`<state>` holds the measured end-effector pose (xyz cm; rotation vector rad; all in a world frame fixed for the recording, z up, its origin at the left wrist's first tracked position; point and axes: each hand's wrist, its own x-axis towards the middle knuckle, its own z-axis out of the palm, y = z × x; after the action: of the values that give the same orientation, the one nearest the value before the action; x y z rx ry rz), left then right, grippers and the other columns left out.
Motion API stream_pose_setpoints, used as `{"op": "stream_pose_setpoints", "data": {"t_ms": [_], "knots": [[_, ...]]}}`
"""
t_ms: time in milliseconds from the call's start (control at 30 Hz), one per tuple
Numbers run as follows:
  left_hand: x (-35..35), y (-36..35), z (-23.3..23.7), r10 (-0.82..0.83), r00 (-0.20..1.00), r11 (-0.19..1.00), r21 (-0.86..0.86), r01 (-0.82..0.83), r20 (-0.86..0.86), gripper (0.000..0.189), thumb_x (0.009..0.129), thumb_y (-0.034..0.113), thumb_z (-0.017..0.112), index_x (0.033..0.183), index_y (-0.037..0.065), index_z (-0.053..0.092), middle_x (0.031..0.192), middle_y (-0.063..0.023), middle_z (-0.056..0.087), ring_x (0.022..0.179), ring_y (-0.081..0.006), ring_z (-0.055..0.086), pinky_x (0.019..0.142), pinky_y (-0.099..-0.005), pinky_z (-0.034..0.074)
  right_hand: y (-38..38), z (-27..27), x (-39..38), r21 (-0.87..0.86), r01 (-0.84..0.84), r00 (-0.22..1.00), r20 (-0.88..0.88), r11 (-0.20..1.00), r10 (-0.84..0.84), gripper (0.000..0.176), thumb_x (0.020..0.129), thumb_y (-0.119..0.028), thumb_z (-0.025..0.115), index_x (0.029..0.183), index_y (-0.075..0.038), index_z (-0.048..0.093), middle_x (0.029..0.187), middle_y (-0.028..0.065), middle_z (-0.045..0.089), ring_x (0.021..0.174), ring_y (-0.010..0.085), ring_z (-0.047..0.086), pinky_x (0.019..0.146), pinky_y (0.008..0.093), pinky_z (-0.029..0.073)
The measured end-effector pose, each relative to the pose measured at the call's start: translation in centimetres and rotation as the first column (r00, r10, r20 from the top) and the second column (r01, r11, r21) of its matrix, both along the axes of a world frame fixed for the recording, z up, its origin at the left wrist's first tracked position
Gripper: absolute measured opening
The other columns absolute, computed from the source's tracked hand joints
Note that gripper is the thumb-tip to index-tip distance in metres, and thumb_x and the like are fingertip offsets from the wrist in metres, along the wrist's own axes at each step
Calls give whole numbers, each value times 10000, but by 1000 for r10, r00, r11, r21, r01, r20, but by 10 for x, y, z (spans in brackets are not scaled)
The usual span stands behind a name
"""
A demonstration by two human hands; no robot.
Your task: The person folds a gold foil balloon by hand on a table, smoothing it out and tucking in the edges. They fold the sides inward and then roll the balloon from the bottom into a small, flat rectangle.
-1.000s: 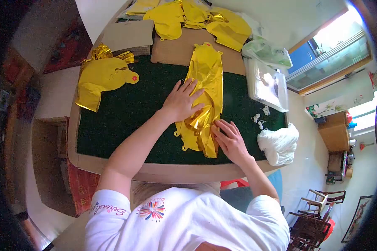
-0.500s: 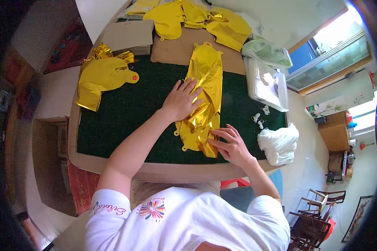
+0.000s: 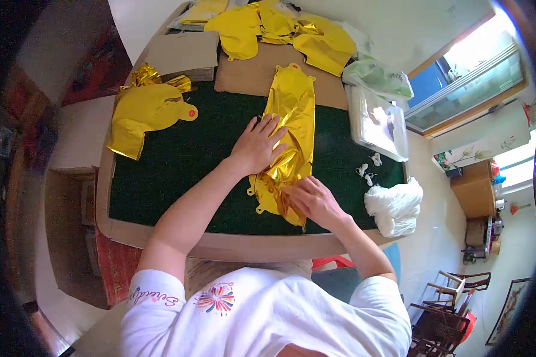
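A gold foil balloon (image 3: 293,98), flat and folded into a long strip, lies on the dark green mat with its small tabs at the far and near ends. My left hand (image 3: 257,146) rests flat across its left side, fingers spread. At the near right edge, my right hand (image 3: 317,203) has its fingers bent together on the crumpled foil, pinching it. Part of the near end is hidden under those fingers. To the left sits another flat gold foil balloon (image 3: 152,112) with a red round mark on its tab.
More gold foil balloons (image 3: 324,44) lie at the back on brown cardboard (image 3: 244,76), beside a stack of grey card (image 3: 181,50). On the right are a clear plastic box (image 3: 378,128), small white string bundles (image 3: 363,171) and a white yarn heap (image 3: 394,206).
My right hand has moved left and slightly up, its fingers drawing together on the foil; the near right edge has shifted inward. My left hand stays in place.
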<state>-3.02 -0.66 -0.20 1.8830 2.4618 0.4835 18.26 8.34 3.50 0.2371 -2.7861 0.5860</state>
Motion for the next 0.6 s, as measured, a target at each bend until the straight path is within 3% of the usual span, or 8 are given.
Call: {"op": "stream_pose_setpoints", "data": {"t_ms": [67,100,167,267,367,500,567,600], "knots": [[0,0,1,2,1000,1000,-7,-2,14,544,1001,450,322,1438,131,381,1526,-141,288,1431,-281,226,1169,-467,155,-4,-7,-1,-87,182,982,73,979,-176,342,792,-184,692,1083,-50,569,887,100,573,857,297,593,749,397,505],[0,0,1,2,1000,1000,-17,-1,27,544,1001,449,322,1440,132,378,1529,-139,282,1432,-280,222,1170,-465,151,-10,-4,-6,-87,181,982,75,980,-174,342,792,-184,692,1083,-50,569,887,100,573,857,297,593,749,397,505],[1,0,2,3,1000,1000,-16,-2,26,540,1002,441,334,1444,133,369,1524,-143,290,1431,-283,224,1168,-470,157,-23,7,-19,0,275,958,-87,961,-274,288,809,-176,716,986,-51,527,786,95,607,679,309,623,621,389,514],[0,0,2,-1,1000,1000,-6,1,19,540,1002,433,347,1450,131,356,1520,-148,297,1430,-285,226,1167,-472,160,-22,-3,-25,35,326,945,-38,945,-324,243,812,-160,697,972,-55,548,819,114,615,686,316,634,596,381,514],[1,0,1,0,998,999,40,-2,55,540,1001,433,349,1452,137,353,1519,-150,297,1430,-287,225,1167,-474,156,-20,-3,-26,25,302,953,-33,953,-301,177,810,-93,670,949,-52,568,821,125,607,691,314,635,572,375,510],[1,-2,4,-10,998,1000,25,9,66,527,999,439,353,1448,164,365,1518,-148,298,1429,-288,225,1166,-483,155,-16,11,-21,-138,315,940,-88,939,-329,158,807,13,612,956,-35,593,813,134,588,693,318,632,584,380,511],[0,-1,2,-10,999,1000,17,9,49,523,997,440,354,1445,170,372,1518,-146,298,1429,-286,225,1166,-485,155,-14,18,-13,-125,234,972,-9,964,-236,141,816,16,602,951,-27,592,825,140,594,704,320,632,596,362,515],[0,-1,0,-11,999,1000,9,11,32,519,996,442,355,1442,176,378,1519,-144,297,1429,-285,226,1165,-487,155,-14,15,-7,-192,255,967,27,948,-255,116,816,3,620,924,-30,591,888,135,632,773,318,642,663,356,525]]}}
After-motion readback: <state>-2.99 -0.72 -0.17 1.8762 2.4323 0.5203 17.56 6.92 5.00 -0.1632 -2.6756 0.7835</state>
